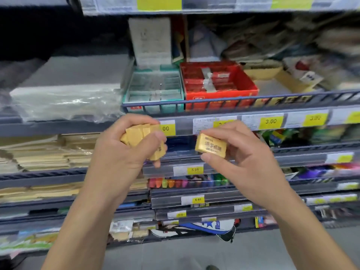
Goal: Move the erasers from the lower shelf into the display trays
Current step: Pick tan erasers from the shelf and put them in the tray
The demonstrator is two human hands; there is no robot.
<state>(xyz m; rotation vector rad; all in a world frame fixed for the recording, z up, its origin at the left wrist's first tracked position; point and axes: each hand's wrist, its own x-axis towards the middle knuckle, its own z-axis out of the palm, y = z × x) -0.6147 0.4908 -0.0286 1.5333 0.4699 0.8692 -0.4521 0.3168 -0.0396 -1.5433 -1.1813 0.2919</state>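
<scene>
Two bare hands are up in front of the shelves. The left hand [124, 145] grips a bunch of yellow erasers [136, 133]; the right hand [239, 152] pinches one eraser [211, 146]. Both hover just below the teal tray [153, 90] and red tray [218, 82]. None of these looks placed yet, so I'd say the filling remains.

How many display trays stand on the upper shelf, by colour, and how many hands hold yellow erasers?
Teal display tray: 1
Red display tray: 1
Hands holding yellow erasers: 2, the left hand with a bunch, the right hand with a single eraser
Total: 2 trays, 2 hands
</scene>
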